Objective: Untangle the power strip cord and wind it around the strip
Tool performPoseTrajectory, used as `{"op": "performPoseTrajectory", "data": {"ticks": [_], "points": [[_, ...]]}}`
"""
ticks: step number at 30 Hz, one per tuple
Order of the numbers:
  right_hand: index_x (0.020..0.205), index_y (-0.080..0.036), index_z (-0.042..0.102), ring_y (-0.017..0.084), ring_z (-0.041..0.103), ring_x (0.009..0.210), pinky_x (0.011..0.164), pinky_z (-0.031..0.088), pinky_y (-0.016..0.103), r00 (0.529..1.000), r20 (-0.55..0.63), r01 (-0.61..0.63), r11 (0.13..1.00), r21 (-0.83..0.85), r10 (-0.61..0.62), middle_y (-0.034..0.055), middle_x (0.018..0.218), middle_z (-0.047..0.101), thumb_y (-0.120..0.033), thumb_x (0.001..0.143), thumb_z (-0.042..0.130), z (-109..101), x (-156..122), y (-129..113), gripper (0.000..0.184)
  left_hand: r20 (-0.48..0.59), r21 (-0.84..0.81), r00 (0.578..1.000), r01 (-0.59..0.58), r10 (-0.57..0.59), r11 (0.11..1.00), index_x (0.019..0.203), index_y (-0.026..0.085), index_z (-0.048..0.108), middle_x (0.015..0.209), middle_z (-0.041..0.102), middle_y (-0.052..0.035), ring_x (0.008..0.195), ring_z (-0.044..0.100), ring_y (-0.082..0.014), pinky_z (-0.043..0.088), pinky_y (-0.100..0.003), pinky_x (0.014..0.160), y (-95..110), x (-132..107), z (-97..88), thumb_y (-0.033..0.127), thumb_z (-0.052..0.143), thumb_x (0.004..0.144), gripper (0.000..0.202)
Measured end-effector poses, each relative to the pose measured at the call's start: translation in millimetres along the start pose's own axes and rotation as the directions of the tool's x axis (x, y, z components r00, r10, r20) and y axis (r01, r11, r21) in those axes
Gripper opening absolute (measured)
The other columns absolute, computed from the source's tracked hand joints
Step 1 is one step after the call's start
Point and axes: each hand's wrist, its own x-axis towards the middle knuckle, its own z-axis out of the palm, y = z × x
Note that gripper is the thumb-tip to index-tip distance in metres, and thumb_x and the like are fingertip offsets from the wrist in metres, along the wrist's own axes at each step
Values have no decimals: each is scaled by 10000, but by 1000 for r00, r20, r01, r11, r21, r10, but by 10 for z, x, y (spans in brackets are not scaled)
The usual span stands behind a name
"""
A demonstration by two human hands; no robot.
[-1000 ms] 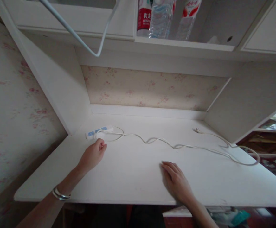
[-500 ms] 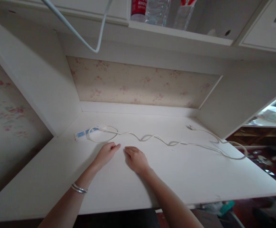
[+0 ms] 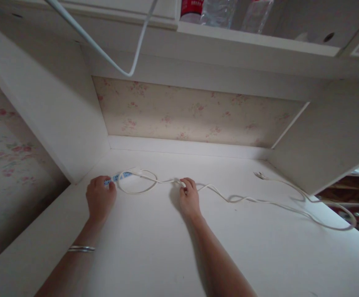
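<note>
A power strip [image 3: 117, 177] with blue socket faces lies at the back left of the white desk [image 3: 154, 239]. My left hand [image 3: 101, 196] is closed around the strip's left end, hiding that end. From the strip runs a white cord [image 3: 139, 192], which loops once and then stretches to the right in a loose twist. My right hand [image 3: 189, 196] pinches this cord near the middle of the desk, thumb and fingers together. The cord's plug [image 3: 259, 175] rests at the back right, prongs pointing left, apart from both hands.
A shelf [image 3: 253, 39] overhead holds clear plastic bottles [image 3: 219, 14] and a red-labelled bottle [image 3: 191, 9]. A bent white rod [image 3: 105, 53] hangs down at upper left. White side panels [image 3: 52, 90] flank the desk, and the cord's right loop [image 3: 350, 222] reaches its right edge.
My hands have moved apart from the middle of the desk. The left went left and took hold of the power strip; the right moved forward and gripped the cord. The view shifted slightly.
</note>
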Motion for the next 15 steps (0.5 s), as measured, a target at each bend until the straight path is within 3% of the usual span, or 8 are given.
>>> {"op": "performPoseTrajectory", "data": {"ticks": [3,6,10,13,15], "points": [[1210,-205,570,171,581,1022,906,462,301,985,157,92,991,-99,-76,90,1272,548,-139,807,461,4,12,25,423,152,133,985,-99,78,986,1137,156,565,1250,533,-158,1149,470,-312,379,-437,926,29,24,134,337,489,816,376],[1175,-205,608,205,506,1158,1028,375,342,951,270,204,961,-185,-150,79,1182,616,-165,817,508,-16,9,39,375,277,202,953,-181,121,962,1270,174,488,1286,522,-169,1186,442,-330,315,-503,965,101,8,159,444,516,802,541],[1263,-183,552,265,414,1270,1069,324,437,975,202,153,931,-332,-89,129,1312,530,-231,839,520,-60,12,102,428,322,317,942,-199,93,927,1235,180,520,1068,611,-161,1000,537,-330,333,-533,896,183,-48,55,532,483,807,555],[1287,-160,539,335,351,1320,1063,294,523,992,126,56,904,-423,-2,177,1366,474,-293,844,528,-82,15,166,463,401,314,910,-246,107,917,1069,122,602,963,600,-171,883,576,-312,427,-422,744,226,-89,-31,575,403,830,550],[1276,-151,554,354,344,1326,1060,286,531,995,88,-8,885,-465,55,191,1373,467,-336,853,517,-94,14,195,464,414,296,907,-211,75,932,987,98,615,961,588,-183,839,594,-303,446,-377,660,238,-99,-64,591,372,833,571]]}}
